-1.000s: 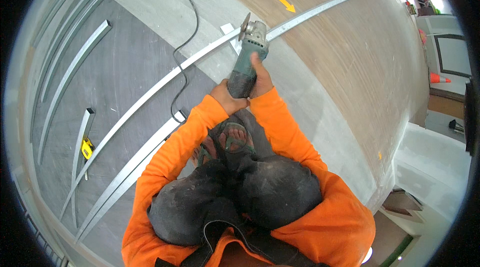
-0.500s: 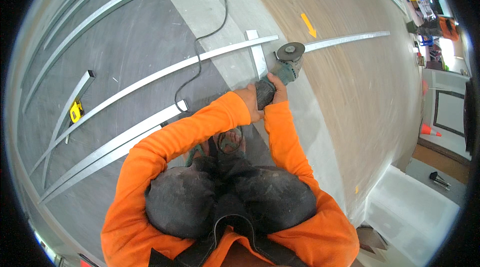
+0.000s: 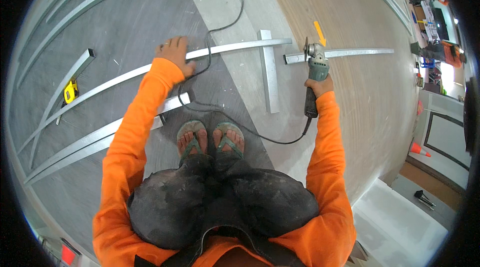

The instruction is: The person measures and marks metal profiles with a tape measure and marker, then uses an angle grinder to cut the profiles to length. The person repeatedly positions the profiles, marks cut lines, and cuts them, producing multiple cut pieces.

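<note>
My right hand (image 3: 321,86) grips an angle grinder (image 3: 317,70) around its body, with the cutting disc (image 3: 306,47) at the far end standing on edge. Just beyond the disc lies a separate metal channel (image 3: 360,52) pointing right. My left hand (image 3: 175,55) is over the long thin metal channel (image 3: 235,47), its fingers apart; whether it touches the metal is unclear. Under that channel's right end, a short metal piece (image 3: 270,82) lies crosswise. The grinder's black cord (image 3: 235,123) loops across the floor and over the long channel, close to my left hand.
A yellow tape measure (image 3: 71,91) sits by a short channel (image 3: 75,74) on the left. Two more channels (image 3: 112,129) lie beside my left forearm. My sandalled feet (image 3: 210,139) are between my arms. An orange cone (image 3: 420,150) and a distant person (image 3: 447,53) appear at right.
My left hand has let go of the grinder and moved left to the long channel. My right hand has carried the grinder to the right, and its disc has turned edge-on.
</note>
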The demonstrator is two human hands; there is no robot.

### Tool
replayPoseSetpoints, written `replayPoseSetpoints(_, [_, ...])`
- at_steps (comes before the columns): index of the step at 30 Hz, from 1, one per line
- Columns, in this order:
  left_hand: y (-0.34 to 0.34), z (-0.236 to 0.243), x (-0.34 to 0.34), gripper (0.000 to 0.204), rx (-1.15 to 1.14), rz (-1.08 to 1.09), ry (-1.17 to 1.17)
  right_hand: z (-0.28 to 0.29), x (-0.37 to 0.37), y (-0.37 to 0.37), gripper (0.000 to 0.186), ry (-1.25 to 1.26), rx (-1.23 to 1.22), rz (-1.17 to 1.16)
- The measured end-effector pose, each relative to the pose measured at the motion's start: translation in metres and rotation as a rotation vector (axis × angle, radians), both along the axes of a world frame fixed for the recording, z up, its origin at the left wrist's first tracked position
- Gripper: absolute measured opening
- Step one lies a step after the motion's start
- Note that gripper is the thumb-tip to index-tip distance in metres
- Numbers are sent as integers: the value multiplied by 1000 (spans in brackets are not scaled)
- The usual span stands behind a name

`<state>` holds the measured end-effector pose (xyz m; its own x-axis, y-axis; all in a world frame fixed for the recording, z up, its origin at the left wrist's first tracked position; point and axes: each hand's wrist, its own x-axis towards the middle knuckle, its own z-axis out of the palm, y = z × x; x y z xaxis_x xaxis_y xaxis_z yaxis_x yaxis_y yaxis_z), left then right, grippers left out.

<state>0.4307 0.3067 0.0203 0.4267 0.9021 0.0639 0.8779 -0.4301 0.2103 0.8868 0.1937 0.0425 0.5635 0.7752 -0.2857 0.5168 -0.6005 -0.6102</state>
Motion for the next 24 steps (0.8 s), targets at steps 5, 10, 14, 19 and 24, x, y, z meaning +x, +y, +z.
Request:
replayPoseSetpoints(5, [21, -11, -5, 44, -534, 116, 277, -4, 5, 8, 65, -134, -161, 83])
replayPoseSetpoints(10, [22, -17, -2, 37, -549, 120, 293, 13, -10, 20, 70, -216, -280, 170])
replayPoseSetpoints(14, [24, -16, -1, 37, -567, 122, 291, 11, 1, 22, 74, -288, -351, 181])
replayPoseSetpoints(19, [23, -22, -5, 37, -543, 135, 302, 17, 8, 19, 73, -315, -399, 230])
replayPoseSetpoints(24, [26, -15, 0, 38, -593, 132, 318, 9, 20, 19, 69, -291, -340, 183])
